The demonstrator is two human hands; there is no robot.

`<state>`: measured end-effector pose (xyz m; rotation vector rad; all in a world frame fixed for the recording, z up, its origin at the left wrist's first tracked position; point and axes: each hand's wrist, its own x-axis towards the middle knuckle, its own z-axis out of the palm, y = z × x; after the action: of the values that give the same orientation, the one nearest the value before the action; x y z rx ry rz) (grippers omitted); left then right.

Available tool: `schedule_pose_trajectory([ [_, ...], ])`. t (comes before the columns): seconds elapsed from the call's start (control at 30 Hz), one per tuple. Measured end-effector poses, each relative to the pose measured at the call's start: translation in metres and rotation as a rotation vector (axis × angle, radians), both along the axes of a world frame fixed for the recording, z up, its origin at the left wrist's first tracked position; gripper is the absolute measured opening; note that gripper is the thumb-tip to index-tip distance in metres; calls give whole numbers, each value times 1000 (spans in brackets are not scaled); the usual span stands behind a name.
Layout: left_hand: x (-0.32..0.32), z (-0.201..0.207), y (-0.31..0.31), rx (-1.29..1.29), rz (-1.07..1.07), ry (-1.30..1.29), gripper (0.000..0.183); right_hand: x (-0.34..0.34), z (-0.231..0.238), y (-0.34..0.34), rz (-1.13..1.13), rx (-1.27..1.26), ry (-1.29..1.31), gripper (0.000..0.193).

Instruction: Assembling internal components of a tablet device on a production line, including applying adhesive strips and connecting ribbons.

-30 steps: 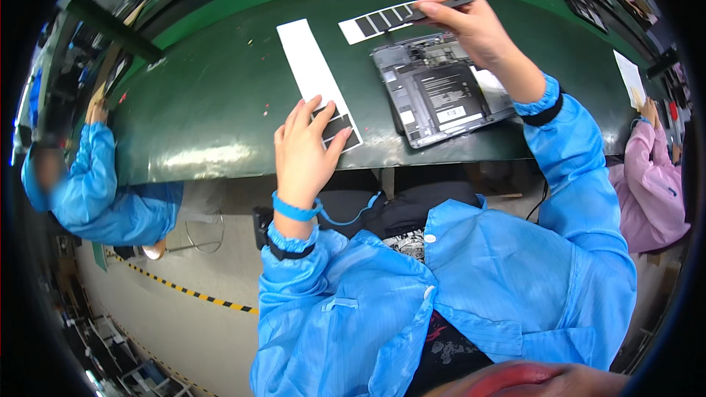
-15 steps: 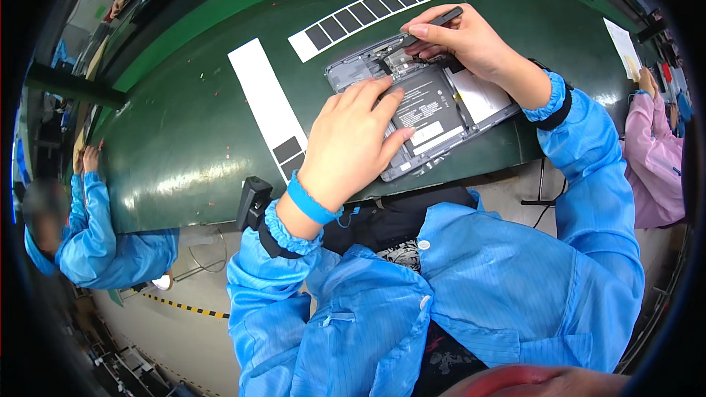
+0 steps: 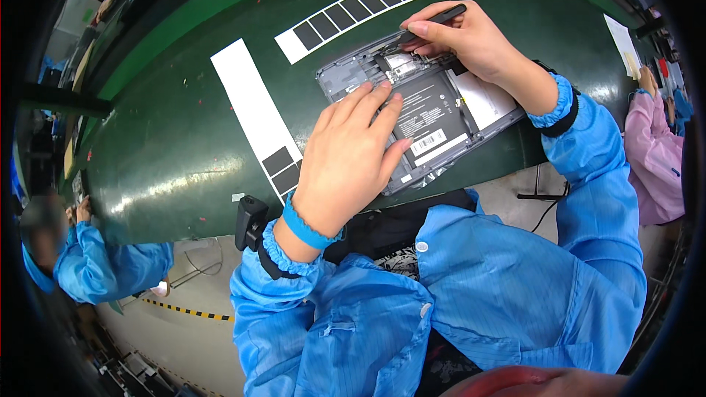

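Note:
An opened laptop base (image 3: 346, 82), grey with its inner parts bare, lies tilted on the green table before me. Its black battery (image 3: 434, 114) carries a white label. My left hand (image 3: 351, 129) rests palm down over the base's left part and the battery's edge, fingers stretched out. My right hand (image 3: 460, 38) is closed round a slim black hand tool (image 3: 450, 15), held like a pen. The tool's tip reaches down toward the exposed circuit parts (image 3: 401, 65) near the far edge; the fingers partly hide where it ends.
One white strip with black squares (image 3: 287, 48) lies beyond the laptop, another white strip (image 3: 246, 95) to its left. A co-worker in blue (image 3: 110, 261) sits at the left; a pink sleeve (image 3: 651, 162) shows at the right. The table's near edge (image 3: 184, 237) curves past my left wrist.
The whole view has shifted slightly, so the strips and laptop sit a little further left. Both hands keep nearly the same pose on the laptop and tool.

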<state>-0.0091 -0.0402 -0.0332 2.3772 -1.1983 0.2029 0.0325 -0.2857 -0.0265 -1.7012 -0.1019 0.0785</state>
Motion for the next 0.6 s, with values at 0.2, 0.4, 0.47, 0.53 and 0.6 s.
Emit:
schedule_pose_trajectory([
  [0.2, -4, 2, -6, -5, 37, -2, 44, 0, -2, 1, 1, 26, -5, 27],
  [0.4, -11, 4, -17, 56, 92, -6, 48, 0, -2, 1, -10, 52, -19, 27],
  [0.47, -11, 3, -18, 76, 92, -49, 49, -1, -2, 2, -20, 48, -2, 27],
  [0.53, -12, 2, -18, 91, 100, -64, 50, 0, -4, 1, -10, 51, -15, 27],
  [0.6, -13, 1, -18, 90, 102, -60, 50, 0, -5, 1, 0, 53, -27, 27],
])
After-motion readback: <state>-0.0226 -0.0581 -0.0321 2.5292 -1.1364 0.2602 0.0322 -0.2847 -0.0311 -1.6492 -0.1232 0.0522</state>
